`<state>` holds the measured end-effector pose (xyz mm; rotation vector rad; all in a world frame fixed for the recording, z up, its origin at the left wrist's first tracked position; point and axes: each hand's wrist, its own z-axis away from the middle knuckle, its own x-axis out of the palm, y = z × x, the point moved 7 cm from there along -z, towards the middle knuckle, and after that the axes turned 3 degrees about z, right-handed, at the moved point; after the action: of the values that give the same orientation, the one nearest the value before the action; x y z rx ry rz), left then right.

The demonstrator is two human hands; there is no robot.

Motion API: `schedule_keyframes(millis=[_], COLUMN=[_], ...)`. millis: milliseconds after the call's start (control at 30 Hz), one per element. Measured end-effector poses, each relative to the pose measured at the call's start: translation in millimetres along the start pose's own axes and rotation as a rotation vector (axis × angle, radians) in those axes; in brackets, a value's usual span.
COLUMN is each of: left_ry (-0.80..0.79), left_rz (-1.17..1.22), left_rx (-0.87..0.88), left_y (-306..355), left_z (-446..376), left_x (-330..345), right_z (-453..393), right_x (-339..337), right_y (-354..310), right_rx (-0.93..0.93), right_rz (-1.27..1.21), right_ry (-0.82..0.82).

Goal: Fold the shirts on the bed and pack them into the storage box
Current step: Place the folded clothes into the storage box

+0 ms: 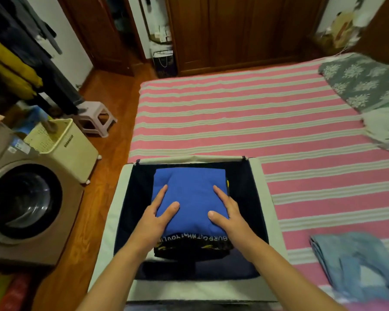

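Note:
A folded blue shirt (190,194) lies on top of a stack inside the open storage box (265,194), which stands on the near left corner of the bed. Under it shows a folded black shirt (193,244) with white lettering. My left hand (157,212) rests flat on the blue shirt's left side, fingers straight. My right hand (227,209) lies flat on its right side, thumb on the cloth. A light blue denim shirt (355,265) lies unfolded on the bed to the right of the box.
The bed has a pink and white striped sheet (245,122). A grey patterned pillow (364,81) and a pale cloth (384,129) lie at its far right. On the floor to the left stand a washing machine (25,203), a cream laundry basket (63,142) and a small stool (97,117).

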<state>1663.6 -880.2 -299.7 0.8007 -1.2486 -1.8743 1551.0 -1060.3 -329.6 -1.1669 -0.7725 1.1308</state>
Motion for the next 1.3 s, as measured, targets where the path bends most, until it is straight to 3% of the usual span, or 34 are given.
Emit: schedule_keyframes(millis=[300, 500, 567, 733, 967, 1067, 1233, 1300], left_ry=[-0.153, -0.241, -0.220, -0.298, -0.294, -0.327, -0.517, -0.478], left_rz=[0.008, 0.006, -0.101, -0.561, -0.436, -0.410, -0.655, -0.837], left_rx=[-0.335, -0.271, -0.253, -0.296, -0.410, -0.472, -0.434, -0.362], left_y=[-122.6, -150.9, -182.5, -279.5, -263.3, -260.4, -265.8, -240.9], left_z=[-61.4, -115.5, -130.0, -122.8, -117.1, -100.1, -100.8, -107.9], left_x=[15.7, 58.7, 70.0, 107.6, 109.3, 119.1, 108.2, 85.4], right_z=[-25.8, -54.9, -65.1, -75.1, -82.0, -93.4, -89.7, -89.3], right_x=[6.3, -34.1, -41.4, -19.2, -17.3, -13.1, -12.0, -8.9], right_y=[97.7, 127.3, 156.3, 257.7, 225.3, 216.1, 229.2, 221.5], right_rx=[0.340, 0.381, 0.426, 0.758, 0.862, 0.864, 0.898, 0.856], right_rz=[0.083, 0.237, 0.374, 0.696, 0.862, 0.979, 1.022, 1.128], right_ry=[0.091, 0.250, 0.259, 0.118, 0.125, 0.050, -0.113, -0.103])
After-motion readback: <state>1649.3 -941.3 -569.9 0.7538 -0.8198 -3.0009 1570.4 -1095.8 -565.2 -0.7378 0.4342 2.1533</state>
